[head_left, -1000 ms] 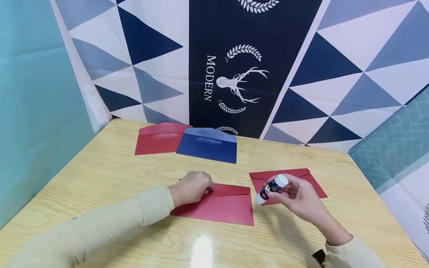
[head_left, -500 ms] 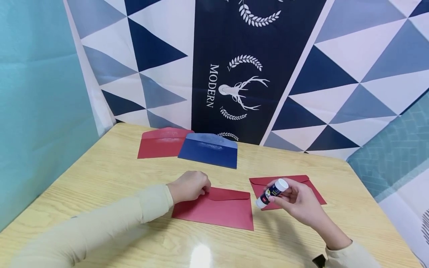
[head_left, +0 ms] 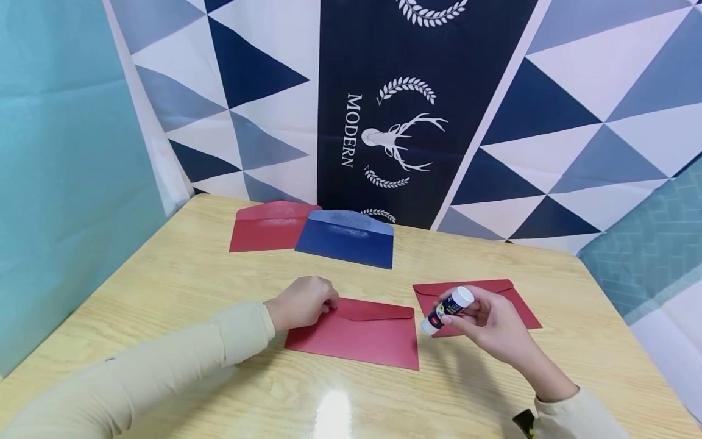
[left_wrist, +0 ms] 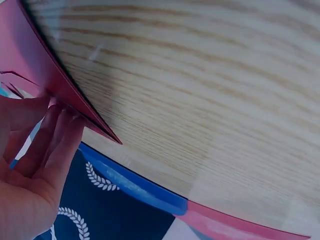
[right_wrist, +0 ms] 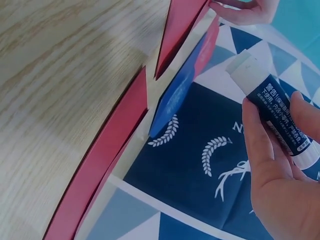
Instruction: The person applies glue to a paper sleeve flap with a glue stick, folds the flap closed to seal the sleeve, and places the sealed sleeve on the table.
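A red envelope (head_left: pixel 356 341) lies on the table in front of me, its flap folded down. My left hand (head_left: pixel 304 302) is at the left part of the flap's fold; in the left wrist view its thumb and fingertips pinch the envelope's edge. My right hand (head_left: pixel 496 326) holds a glue stick (head_left: pixel 445 312), dark label with white ends, between thumb and fingers. The glue stick tilts, overlapping a second red envelope (head_left: pixel 521 305) in the head view. The right wrist view shows the same glue stick (right_wrist: pixel 280 112) with printed white lettering.
At the back of the table (head_left: pixel 181 274), a red envelope (head_left: pixel 263 238) and a blue envelope (head_left: pixel 345 246) lie side by side with raised flaps bearing whitish smears. A patterned cloth (head_left: pixel 378 73) hangs behind the table; a teal sheet (head_left: pixel 71 152) hangs on the left.
My left hand has shifted a little leftward along the front envelope's flap fold. My right hand still holds the glue stick in nearly the same place; the head view has swayed slightly.
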### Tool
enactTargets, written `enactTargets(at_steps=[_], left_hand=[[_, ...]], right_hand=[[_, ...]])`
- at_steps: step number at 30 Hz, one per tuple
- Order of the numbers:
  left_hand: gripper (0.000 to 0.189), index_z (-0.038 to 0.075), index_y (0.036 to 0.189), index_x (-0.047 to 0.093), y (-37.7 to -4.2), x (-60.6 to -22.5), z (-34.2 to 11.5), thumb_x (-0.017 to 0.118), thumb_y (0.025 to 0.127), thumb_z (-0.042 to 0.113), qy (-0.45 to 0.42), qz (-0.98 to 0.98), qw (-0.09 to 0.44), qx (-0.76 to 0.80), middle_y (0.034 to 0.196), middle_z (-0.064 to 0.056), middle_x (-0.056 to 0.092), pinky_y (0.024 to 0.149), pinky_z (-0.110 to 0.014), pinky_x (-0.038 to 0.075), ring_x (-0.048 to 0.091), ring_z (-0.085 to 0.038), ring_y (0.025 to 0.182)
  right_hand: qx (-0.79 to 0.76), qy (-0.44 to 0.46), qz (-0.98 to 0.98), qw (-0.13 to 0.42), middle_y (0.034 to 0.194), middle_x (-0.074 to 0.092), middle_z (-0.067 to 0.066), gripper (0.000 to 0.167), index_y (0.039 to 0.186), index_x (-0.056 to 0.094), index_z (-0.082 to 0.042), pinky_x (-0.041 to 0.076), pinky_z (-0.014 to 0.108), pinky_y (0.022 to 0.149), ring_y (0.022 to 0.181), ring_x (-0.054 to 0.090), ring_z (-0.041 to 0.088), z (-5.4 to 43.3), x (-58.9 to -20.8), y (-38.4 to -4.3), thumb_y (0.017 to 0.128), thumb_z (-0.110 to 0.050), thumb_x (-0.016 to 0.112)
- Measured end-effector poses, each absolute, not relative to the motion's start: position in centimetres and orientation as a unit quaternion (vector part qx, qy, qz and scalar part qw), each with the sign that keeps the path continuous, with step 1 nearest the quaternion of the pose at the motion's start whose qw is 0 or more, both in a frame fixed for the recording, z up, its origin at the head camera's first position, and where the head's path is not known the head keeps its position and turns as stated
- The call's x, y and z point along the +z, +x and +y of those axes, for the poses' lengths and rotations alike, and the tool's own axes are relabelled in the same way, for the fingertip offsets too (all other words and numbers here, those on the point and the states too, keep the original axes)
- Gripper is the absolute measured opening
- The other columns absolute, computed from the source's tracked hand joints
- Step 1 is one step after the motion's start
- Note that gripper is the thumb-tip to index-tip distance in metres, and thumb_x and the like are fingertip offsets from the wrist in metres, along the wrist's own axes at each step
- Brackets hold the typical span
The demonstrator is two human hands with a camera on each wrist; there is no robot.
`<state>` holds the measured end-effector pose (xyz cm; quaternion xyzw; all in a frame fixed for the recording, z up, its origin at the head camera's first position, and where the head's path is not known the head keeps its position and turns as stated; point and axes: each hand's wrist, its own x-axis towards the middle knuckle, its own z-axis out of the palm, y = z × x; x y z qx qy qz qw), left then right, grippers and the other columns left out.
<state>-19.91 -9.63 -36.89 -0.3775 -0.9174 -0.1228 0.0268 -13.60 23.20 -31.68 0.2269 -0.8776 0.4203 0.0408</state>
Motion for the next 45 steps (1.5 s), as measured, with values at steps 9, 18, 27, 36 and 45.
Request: enactTargets(at_steps=[9, 18, 27, 36, 45], left_hand=[[0.018, 0.013, 0.088, 0.076, -20.6, -35.9, -9.0, 0.071, 0.079, -0.002, -0.374, -0.919, -0.018, -0.126, 0.086, 0.001, 0.075, 0.079, -0.029, 0.057, 0.069, -0.013, 0.084], [0.015, 0.016, 0.090, 0.075, -20.0, -36.2, -7.4, 0.070, 0.083, 0.004, -0.377, -0.921, 0.018, -0.095, 0.089, 0.003, 0.074, 0.077, -0.032, 0.057, 0.069, -0.013, 0.086], [0.016, 0.016, 0.089, 0.075, -20.4, -36.3, -7.3, 0.071, 0.081, 0.003, -0.378, -0.920, 0.029, -0.100, 0.085, 0.003, 0.073, 0.074, -0.029, 0.057, 0.068, -0.011, 0.081], [0.016, 0.016, 0.090, 0.074, -21.0, -34.7, -6.2, 0.071, 0.082, 0.003, -0.388, -0.917, -0.048, -0.080, 0.088, 0.003, 0.073, 0.075, -0.025, 0.055, 0.065, -0.010, 0.083], [0.018, 0.015, 0.092, 0.073, -20.0, -36.3, -4.9, 0.068, 0.083, 0.000, -0.432, -0.899, -0.007, -0.076, 0.087, 0.002, 0.069, 0.076, -0.018, 0.053, 0.063, -0.008, 0.081]], right_hand=[[0.412, 0.220, -0.883, 0.043, 0.096, 0.071, 0.015, 0.034, 0.110, 0.064, -0.003, 0.056, 0.018, 0.067, 0.077, 0.067, -0.002, 23.5, -31.0, -13.4, 0.079, -0.004, 0.076], [0.419, 0.217, -0.881, 0.035, 0.100, 0.070, 0.018, 0.035, 0.112, 0.064, -0.002, 0.056, 0.017, 0.069, 0.079, 0.068, -0.001, 23.6, -30.9, -13.3, 0.079, -0.004, 0.076], [0.451, 0.252, -0.856, 0.013, 0.097, 0.072, -0.002, 0.035, 0.111, 0.062, 0.002, 0.058, 0.020, 0.068, 0.081, 0.071, 0.002, 23.1, -31.7, -13.8, 0.078, 0.002, 0.074], [0.433, 0.253, -0.865, 0.025, 0.098, 0.070, -0.004, 0.035, 0.111, 0.063, 0.002, 0.058, 0.020, 0.067, 0.078, 0.070, 0.005, 23.1, -31.7, -13.3, 0.079, -0.003, 0.075], [0.454, 0.251, -0.855, 0.004, 0.097, 0.069, -0.013, 0.035, 0.111, 0.062, 0.002, 0.058, 0.020, 0.070, 0.080, 0.071, 0.006, 23.3, -31.9, -13.2, 0.078, -0.002, 0.075]])
